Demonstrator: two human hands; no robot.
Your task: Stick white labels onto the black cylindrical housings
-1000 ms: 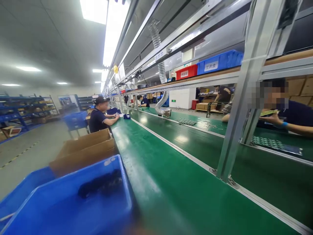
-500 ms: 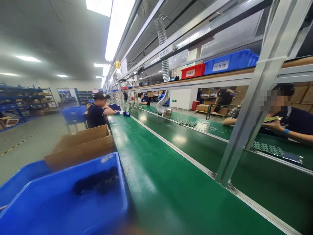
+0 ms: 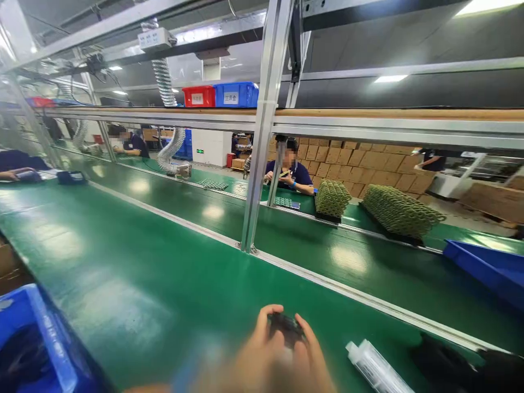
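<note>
My left hand (image 3: 257,348) and my right hand (image 3: 311,350) are together low in the middle of the view, above the green bench top (image 3: 164,262). Between them they hold a small, dark, rounded piece (image 3: 286,325), its edges gripped by the fingertips. Blur and the fingers hide its detail, so its kind does not show. A blurred blue band is at my left wrist. To the right of my hands lies a translucent white plastic bottle or tube (image 3: 379,367), and beyond it some black items (image 3: 446,360).
At the lower left stands a blue bin (image 3: 49,333) with dark things inside. An aluminium post (image 3: 262,142) rises from the bench divider. Across the line are a co-worker (image 3: 301,174), stacks of green boards (image 3: 399,210) and a blue tray (image 3: 487,267).
My view has swung right and down, from the bin and aisle to the bench. Both hands have come into view, holding the dark piece.
</note>
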